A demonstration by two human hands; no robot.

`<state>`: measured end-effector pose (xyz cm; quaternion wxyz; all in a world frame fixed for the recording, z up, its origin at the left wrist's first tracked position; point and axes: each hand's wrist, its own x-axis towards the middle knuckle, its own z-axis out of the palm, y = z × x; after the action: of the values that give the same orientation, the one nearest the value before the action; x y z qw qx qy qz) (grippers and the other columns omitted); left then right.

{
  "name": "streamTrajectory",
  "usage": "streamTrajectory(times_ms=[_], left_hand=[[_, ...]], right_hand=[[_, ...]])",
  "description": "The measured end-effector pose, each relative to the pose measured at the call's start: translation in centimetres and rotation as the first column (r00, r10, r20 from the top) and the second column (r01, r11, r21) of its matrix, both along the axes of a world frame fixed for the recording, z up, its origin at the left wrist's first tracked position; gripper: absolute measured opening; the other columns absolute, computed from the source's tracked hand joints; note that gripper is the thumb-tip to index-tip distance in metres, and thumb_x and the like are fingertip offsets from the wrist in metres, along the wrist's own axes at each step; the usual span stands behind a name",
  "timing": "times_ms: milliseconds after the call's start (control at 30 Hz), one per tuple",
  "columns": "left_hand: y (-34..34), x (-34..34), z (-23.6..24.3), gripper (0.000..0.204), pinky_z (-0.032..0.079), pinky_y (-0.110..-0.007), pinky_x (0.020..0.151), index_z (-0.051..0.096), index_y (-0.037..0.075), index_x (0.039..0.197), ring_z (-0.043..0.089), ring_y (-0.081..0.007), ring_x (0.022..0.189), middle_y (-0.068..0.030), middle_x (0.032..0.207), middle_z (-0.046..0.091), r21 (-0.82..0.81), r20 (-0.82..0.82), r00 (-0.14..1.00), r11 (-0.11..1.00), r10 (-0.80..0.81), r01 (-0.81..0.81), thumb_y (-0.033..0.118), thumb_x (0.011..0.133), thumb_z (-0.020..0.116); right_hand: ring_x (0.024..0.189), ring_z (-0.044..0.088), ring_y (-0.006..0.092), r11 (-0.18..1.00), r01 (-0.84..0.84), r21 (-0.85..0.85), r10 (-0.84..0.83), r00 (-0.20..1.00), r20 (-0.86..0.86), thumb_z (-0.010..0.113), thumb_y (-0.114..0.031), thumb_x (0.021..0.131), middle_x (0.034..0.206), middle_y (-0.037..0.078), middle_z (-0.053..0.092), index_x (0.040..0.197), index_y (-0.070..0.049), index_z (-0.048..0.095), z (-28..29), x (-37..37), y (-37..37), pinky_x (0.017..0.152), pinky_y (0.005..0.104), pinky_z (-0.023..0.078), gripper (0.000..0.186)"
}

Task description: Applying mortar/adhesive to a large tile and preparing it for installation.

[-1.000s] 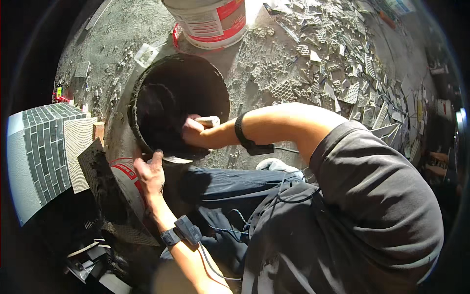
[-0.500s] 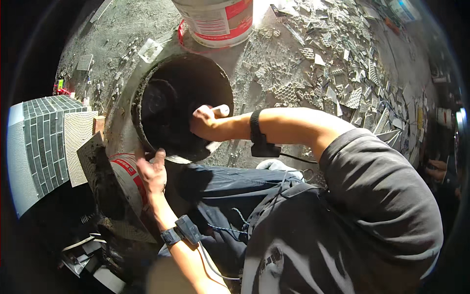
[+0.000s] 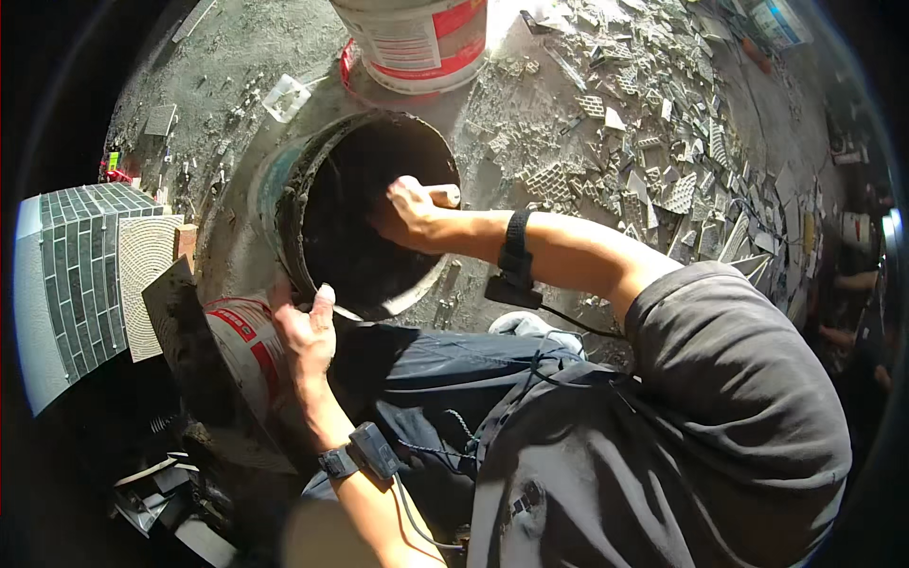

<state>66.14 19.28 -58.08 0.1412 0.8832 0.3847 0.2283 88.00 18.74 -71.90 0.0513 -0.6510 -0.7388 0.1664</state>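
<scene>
A round bucket point(image 3: 273, 189), its rim crusted with dried grey mortar, leans toward my right in front of my knees. My left hand point(image 3: 308, 336) grips its near left rim, thumb up at the edge and fingers around the outside. Inside the bucket's mouth, my right hand point(image 3: 405, 213) is closed around the handle point(image 3: 443, 196) of a tool. Only the handle's pale, rounded end sticks out past the fist. The tool's working end and the bucket's contents are lost in dark shadow.
A white and red bucket point(image 3: 417, 47) stands beyond, another point(image 3: 241, 331) lies left of my left hand. Broken tile pieces point(image 3: 663, 180) litter the floor at right. A panel of grey brick-look tiles point(image 3: 90, 275) stands at left, and a clear plastic piece point(image 3: 286, 97) lies behind the bucket.
The bucket has tipped further to the right, so more of its left outer wall shows. My right hand has shifted slightly right and up inside it; my left hand moved along with the rim.
</scene>
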Motion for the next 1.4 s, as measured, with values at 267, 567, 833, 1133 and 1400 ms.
streamTrajectory(times_ms=[267,567,833,1133,1400], left_hand=[[-1.0,5.7,-0.3,0.057,0.051,-0.039,0.082,0.057,-0.012,0.125,0.062,-0.0283,0.088,-0.0214,0.102,0.067,-0.511,0.004,0.973,0.837,0.229,-0.195,0.027,0.088,0.076],[-4.3,7.5,0.7,0.072,0.039,-0.041,0.112,0.048,-0.016,0.135,0.053,-0.0393,0.129,-0.0334,0.135,0.055,-0.442,0.006,0.966,0.867,0.259,-0.230,0.023,0.082,0.078],[-6.7,7.0,-1.0,0.065,0.045,-0.038,0.104,0.049,-0.010,0.137,0.059,-0.0325,0.118,-0.0256,0.129,0.061,-0.484,0.124,0.938,0.845,0.324,-0.227,0.009,0.079,0.071],[-6.8,3.9,-1.2,0.061,0.047,-0.036,0.097,0.050,-0.010,0.133,0.061,-0.0278,0.107,-0.0210,0.122,0.064,-0.448,0.188,0.915,0.861,0.356,-0.242,0.009,0.079,0.071],[-3.5,6.1,1.5,0.058,0.048,-0.036,0.093,0.054,-0.011,0.125,0.062,-0.0267,0.102,-0.0193,0.116,0.065,-0.637,0.152,0.680,0.597,0.717,-0.487,0.014,0.076,0.073]], right_hand=[[0.082,0.069,0.0261,0.955,-0.010,-0.296,0.008,1.000,-0.006,0.069,-0.013,0.074,0.085,0.007,0.072,0.076,-0.014,0.077,-2.2,2.1,-4.1,0.058,0.0409,0.050,0.009],[0.077,0.069,0.0313,0.941,0.314,0.127,-0.307,0.949,-0.069,0.063,-0.015,0.078,0.085,0.016,0.069,0.088,-0.003,0.070,-2.4,4.4,-2.7,0.059,0.0425,0.056,0.017],[0.053,0.061,0.0184,0.923,-0.213,-0.321,-0.109,0.653,-0.749,0.065,-0.012,0.073,0.059,0.006,0.060,0.066,-0.009,0.067,-4.2,-0.5,-3.5,0.046,0.0377,0.045,0.008],[0.060,0.061,0.0127,0.769,-0.340,-0.541,-0.514,0.175,-0.840,0.075,-0.036,0.084,0.070,0.003,0.063,0.090,-0.004,0.070,3.5,3.4,-4.2,0.051,0.0298,0.047,0.033],[0.054,0.047,0.0057,0.911,-0.179,-0.371,-0.361,0.087,-0.929,0.070,-0.040,0.088,0.062,-0.003,0.049,0.076,-0.007,0.057,13.5,13.6,-7.7,0.049,0.0249,0.034,0.038]])
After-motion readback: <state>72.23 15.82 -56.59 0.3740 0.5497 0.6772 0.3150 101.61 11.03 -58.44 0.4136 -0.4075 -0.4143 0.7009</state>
